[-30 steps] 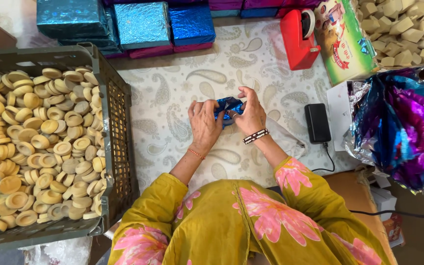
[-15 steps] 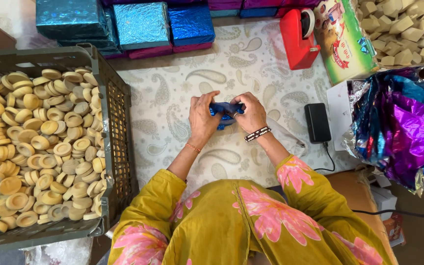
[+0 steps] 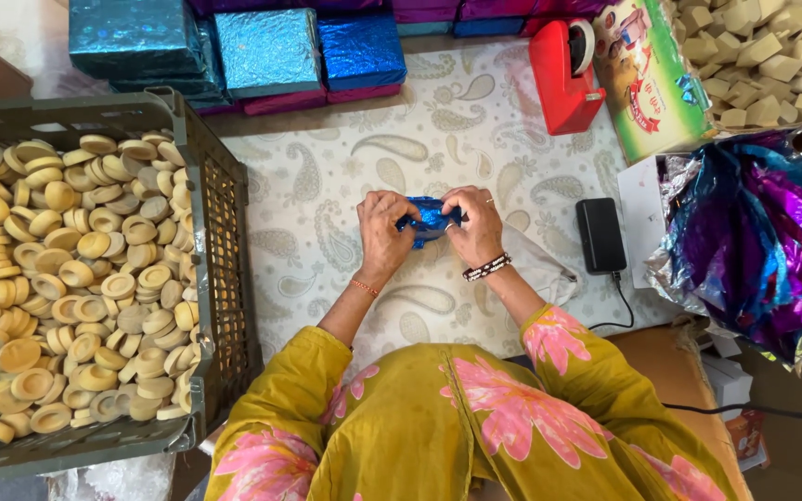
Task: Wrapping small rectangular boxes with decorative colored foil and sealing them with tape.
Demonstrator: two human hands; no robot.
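Left of the blue foil bundle (image 3: 430,219) sits a crate (image 3: 225,232) of tan discs. The left hand (image 3: 382,234) and right hand (image 3: 475,223) pinch the bundle's ends above the patterned surface (image 3: 345,167); its contents seem wrapped, hidden. A black charger (image 3: 600,234) lies rightward.

Shiny blue foil (image 3: 431,219), cream paisley cloth (image 3: 345,167), tan discs (image 3: 76,278) in grey-green crate (image 3: 225,278), red tape dispenser (image 3: 563,79), mustard sleeves with pink flowers (image 3: 549,339)
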